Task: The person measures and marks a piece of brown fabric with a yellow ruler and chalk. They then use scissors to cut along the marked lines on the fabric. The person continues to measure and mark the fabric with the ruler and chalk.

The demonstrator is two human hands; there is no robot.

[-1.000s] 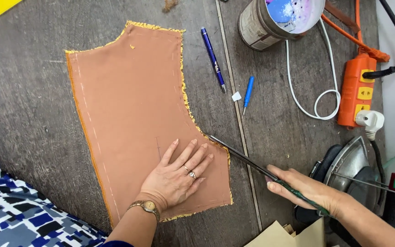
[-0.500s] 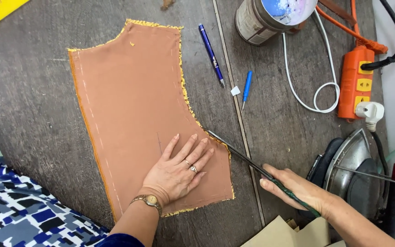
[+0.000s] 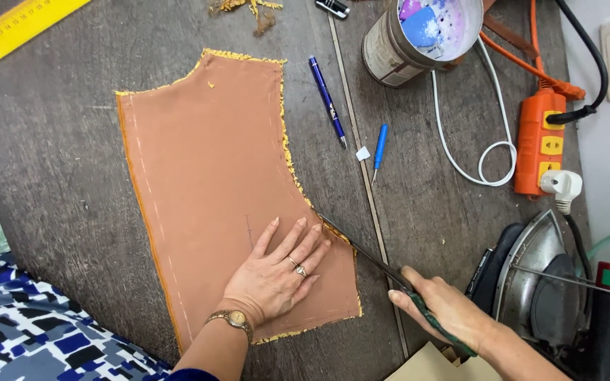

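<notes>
— Roughly, head view: where did the cloth lie from each hand?

— The brown fabric piece (image 3: pixel 213 190) lay flat on the counter (image 3: pixel 58 176), long axis running away from the person. Left hand (image 3: pixel 277 279) pressed on its near right corner, fingers spread and flat. Right hand (image 3: pixel 446 310), closed around the scissors (image 3: pixel 372 257), sat just right of the cloth; blades pointed up-left, tips at the frayed right edge.

— Room?

— Bare counter left; pen (image 3: pixel 327 99) and iron (image 3: pixel 545 282) crowded the right.
</notes>
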